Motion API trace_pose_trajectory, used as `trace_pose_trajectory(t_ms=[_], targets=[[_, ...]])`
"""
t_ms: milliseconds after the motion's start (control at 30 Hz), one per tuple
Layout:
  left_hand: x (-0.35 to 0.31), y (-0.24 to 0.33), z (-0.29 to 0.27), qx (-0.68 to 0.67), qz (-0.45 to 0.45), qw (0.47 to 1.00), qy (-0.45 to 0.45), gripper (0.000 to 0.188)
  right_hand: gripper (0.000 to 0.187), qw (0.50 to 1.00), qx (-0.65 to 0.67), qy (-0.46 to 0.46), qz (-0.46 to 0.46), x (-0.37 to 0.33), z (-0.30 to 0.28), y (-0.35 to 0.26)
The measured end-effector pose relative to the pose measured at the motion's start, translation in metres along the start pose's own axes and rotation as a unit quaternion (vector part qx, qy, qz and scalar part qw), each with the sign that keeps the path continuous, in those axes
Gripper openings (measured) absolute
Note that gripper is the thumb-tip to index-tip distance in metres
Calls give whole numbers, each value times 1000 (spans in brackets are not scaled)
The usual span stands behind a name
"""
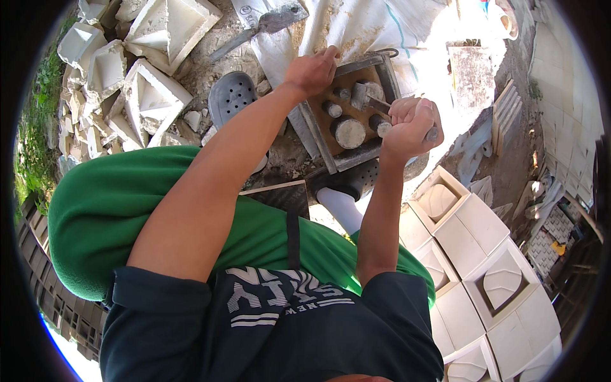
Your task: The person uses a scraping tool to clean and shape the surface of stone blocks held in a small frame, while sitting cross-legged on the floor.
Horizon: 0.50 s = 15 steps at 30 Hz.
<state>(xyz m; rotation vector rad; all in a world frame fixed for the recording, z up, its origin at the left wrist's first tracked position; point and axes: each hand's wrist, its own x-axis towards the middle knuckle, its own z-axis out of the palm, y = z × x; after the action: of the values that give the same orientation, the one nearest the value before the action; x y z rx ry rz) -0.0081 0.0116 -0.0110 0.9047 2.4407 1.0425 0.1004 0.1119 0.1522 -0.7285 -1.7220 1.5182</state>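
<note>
I see dirt ground (296, 150), partly under a white sheet (363, 28). Left of the right hand (417, 127)'s grip lies a mould box (358, 158); farther left, a trowel (280, 19) and broken blocks (153, 95); nearer the person (293, 337), recessed blocks (501, 283).

My box: rectangular, dark-rimmed (316, 135), brown inside, lies before me. Round plugs (350, 132) inside, pale-topped; my gray scraper (360, 97), blade over one.
</note>
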Motion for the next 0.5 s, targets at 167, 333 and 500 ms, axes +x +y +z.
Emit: trace_pose_trajectory(t_ms=[167,333,500], targets=[[0,-2,0,1,-17,1000,-17,24,39,995,-95,16,26,10,15,7],[1,-4,3,-12,10,1000,-1,22,39,994,-95,17,51,25,26,22],[1,3,-1,-21,2,1000,0,23,36,998,-24,45,28,30,18,5]])
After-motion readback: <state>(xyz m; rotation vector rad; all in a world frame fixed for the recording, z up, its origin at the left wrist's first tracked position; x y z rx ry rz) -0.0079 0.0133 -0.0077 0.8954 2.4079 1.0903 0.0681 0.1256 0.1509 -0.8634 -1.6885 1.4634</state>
